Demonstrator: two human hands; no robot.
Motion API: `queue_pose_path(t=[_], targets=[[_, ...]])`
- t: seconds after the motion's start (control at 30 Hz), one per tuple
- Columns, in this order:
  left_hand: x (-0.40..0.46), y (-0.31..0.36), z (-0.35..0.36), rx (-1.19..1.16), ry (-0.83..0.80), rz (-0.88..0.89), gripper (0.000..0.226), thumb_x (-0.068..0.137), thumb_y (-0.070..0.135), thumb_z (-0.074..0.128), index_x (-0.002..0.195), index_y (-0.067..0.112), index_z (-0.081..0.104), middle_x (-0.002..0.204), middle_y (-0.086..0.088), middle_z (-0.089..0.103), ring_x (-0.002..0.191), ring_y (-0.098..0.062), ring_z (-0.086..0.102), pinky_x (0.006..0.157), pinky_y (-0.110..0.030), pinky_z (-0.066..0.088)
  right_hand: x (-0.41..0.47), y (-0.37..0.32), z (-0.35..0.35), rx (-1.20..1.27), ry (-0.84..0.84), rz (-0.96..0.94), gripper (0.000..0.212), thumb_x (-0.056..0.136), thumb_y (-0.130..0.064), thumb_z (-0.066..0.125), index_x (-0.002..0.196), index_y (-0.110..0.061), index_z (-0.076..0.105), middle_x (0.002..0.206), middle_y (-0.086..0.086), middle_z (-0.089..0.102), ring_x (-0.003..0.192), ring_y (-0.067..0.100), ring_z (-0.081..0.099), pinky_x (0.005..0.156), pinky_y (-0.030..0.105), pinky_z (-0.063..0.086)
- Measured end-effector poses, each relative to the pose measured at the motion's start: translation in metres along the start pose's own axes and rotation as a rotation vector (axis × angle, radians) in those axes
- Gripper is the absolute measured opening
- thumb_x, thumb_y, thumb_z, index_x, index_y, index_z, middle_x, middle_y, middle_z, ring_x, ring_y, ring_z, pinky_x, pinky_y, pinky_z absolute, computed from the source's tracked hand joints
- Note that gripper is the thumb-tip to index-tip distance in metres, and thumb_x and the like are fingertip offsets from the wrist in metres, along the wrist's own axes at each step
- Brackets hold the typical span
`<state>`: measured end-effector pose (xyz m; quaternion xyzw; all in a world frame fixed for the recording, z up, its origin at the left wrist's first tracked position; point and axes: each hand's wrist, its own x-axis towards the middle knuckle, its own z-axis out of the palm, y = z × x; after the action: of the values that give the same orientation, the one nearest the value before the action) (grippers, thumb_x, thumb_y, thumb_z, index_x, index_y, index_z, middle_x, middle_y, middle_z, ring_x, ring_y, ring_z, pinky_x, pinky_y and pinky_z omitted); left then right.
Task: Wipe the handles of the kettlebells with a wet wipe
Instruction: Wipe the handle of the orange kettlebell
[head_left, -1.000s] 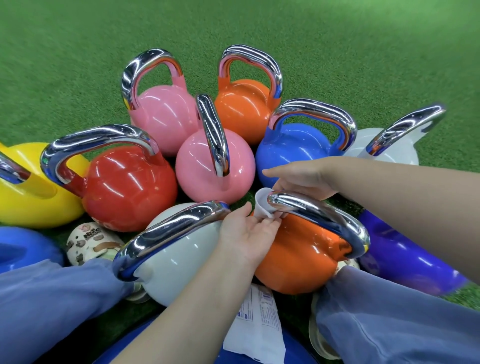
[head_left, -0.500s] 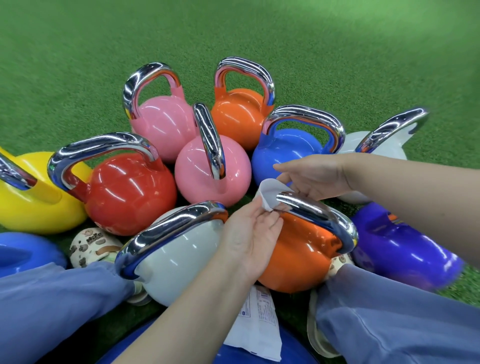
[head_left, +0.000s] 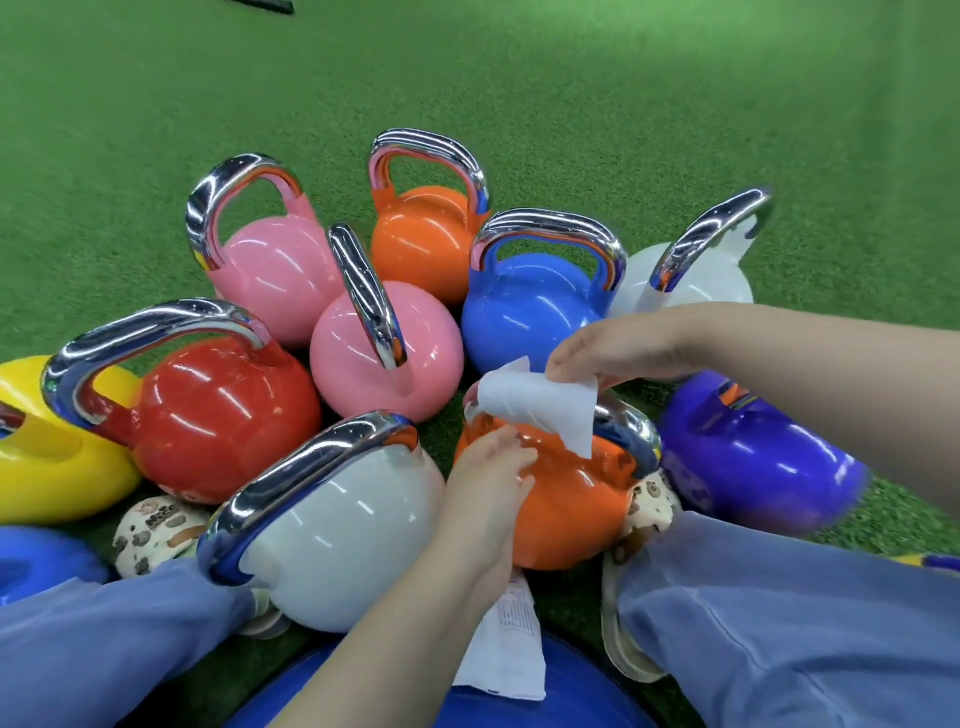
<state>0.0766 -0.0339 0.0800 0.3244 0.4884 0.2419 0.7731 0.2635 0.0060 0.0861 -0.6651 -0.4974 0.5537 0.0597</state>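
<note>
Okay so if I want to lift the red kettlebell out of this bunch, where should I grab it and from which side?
Take the red kettlebell by its chrome handle, at the top of the arch. Come from above and curl your fingers through the loop from the near side: the handle stands up and leans left over the yellow kettlebell, while the round, glossy body is hemmed in by its neighbours.

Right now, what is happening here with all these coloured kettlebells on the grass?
A person sits among kettlebells on green turf and is cleaning a handle. The right hand pinches a white wet wipe draped over the chrome handle of the near orange kettlebell. The left hand rests on that kettlebell's body, its fingers by the wipe's lower edge. A wipe packet lies near the person's lap.
</note>
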Motion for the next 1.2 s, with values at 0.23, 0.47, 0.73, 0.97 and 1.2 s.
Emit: queue_pose_path(t=[0.23, 0.47, 0.73, 0.97, 1.2], targets=[[0.031, 0.023, -0.027, 0.948, 0.003, 0.891, 0.058, 0.080, 0.005, 0.068, 0.133, 0.009, 0.045, 0.130, 0.004, 0.044, 0.119, 0.001, 0.036, 0.097, 0.002, 0.018, -0.004, 0.001, -0.006, -0.145, 0.045, -0.014, 0.023, 0.092, -0.013, 0.052, 0.076, -0.027, 0.063, 0.088, -0.006, 0.063, 0.095, 0.018, 0.056, 0.097, 0.035, 0.040], [0.071, 0.039, 0.011, 1.860, -0.436, 0.889, 0.052, 0.083, 0.048, 0.058, 0.124, 0.017, 0.049, 0.123, -0.002, 0.053, 0.112, -0.022, 0.051, 0.086, -0.031, 0.040, -0.012, 0.011, -0.007, -0.096, -0.009, 0.073, 0.008, 0.081, -0.022, 0.059, 0.084, -0.019, 0.065, 0.083, 0.001, 0.062, 0.083, 0.014, 0.055, 0.092, 0.033, 0.041], [0.084, 0.049, 0.045, 2.079, -0.642, 0.662, 0.051, 0.074, 0.060, 0.062, 0.102, 0.018, 0.055, 0.091, 0.004, 0.059, 0.084, -0.017, 0.050, 0.062, -0.029, 0.033, -0.018, 0.026, -0.010, 0.089, -0.122, 0.173, 0.033, 0.086, -0.006, 0.055, 0.119, -0.005, 0.057, 0.129, 0.022, 0.054, 0.115, 0.029, 0.055, 0.110, 0.041, 0.034], [0.094, 0.060, 0.016, 1.750, -0.635, 0.533, 0.035, 0.072, 0.052, 0.070, 0.078, 0.022, 0.051, 0.074, 0.009, 0.056, 0.077, -0.014, 0.054, 0.065, -0.027, 0.041, -0.017, 0.017, -0.011, 0.214, -0.189, 0.126, 0.029, 0.092, -0.010, 0.039, 0.113, -0.006, 0.057, 0.114, 0.011, 0.064, 0.108, 0.026, 0.057, 0.106, 0.038, 0.037], [0.095, 0.055, 0.027, 1.988, -0.645, 0.627, 0.041, 0.072, 0.060, 0.065, 0.079, 0.024, 0.045, 0.075, 0.009, 0.051, 0.078, -0.016, 0.050, 0.067, -0.031, 0.040, -0.018, 0.018, -0.009, 0.192, -0.167, 0.152, 0.026, 0.089, -0.004, 0.035, 0.084, -0.013, 0.059, 0.087, 0.002, 0.063, 0.081, 0.015, 0.057, 0.091, 0.031, 0.037]])
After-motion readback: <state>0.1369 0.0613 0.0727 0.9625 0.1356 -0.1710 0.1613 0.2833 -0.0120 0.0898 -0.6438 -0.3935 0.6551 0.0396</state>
